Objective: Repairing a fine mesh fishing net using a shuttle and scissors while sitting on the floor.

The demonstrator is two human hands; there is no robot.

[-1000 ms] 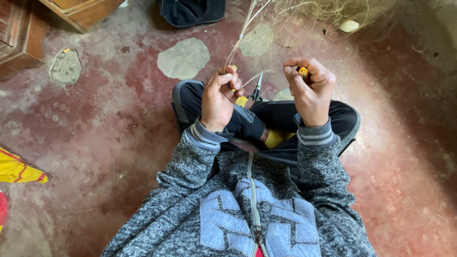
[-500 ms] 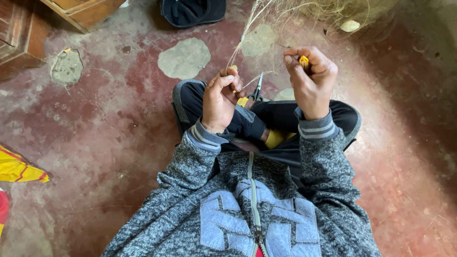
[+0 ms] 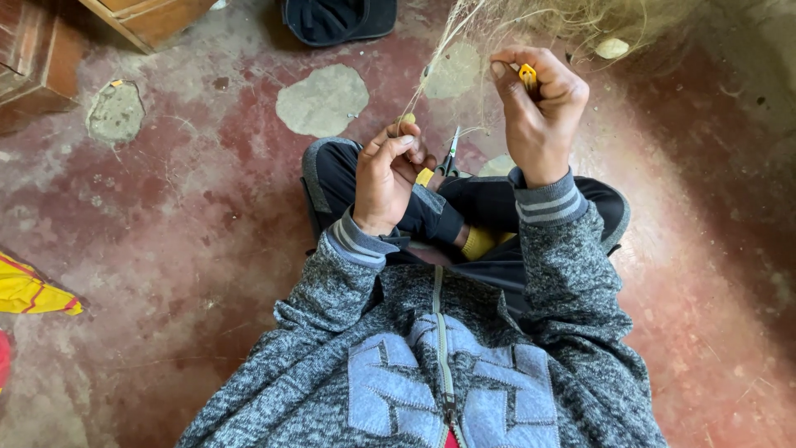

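- The person is sitting cross-legged on the red floor [image 3: 166, 249], looking down at both hands.
- The right hand [image 3: 539, 112] is lifted up high. Its grip is pinched shut on a small yellow netting needle [image 3: 527, 76]; only the tip is peeking out between thumb and finger.
- The left hand [image 3: 390, 178] is lower, just over the lap. Its grip is closed on a pale knot of thin fishing line [image 3: 407, 122].
- The thin fishing line [image 3: 439, 50] is running from the left hand up to a fluffy heap of fishing net [image 3: 580, 17] at the top of the view.
- The line is looking very light, soft and bendy. It is probably slippery too, and it may cut into fingers if pulled hard. Pinching it close to the knot is likely the best place to hold it.
- The needle is looking small, hard and light. It is easy to drop, so holding it near its middle with the fingertips seems best.
- The net is floppy and likely tangles fast, so it is better held by one strand, not by a handful.
- Small scissors [image 3: 450, 153] are lying on the lap, between the two hands.
- A dark cap [image 3: 336, 18] is lying on the floor above the knees.
- A wooden box [image 3: 149, 17] is sitting at the top left, well apart from the hands.
- A yellow cloth [image 3: 29, 292] is lying at the left edge.
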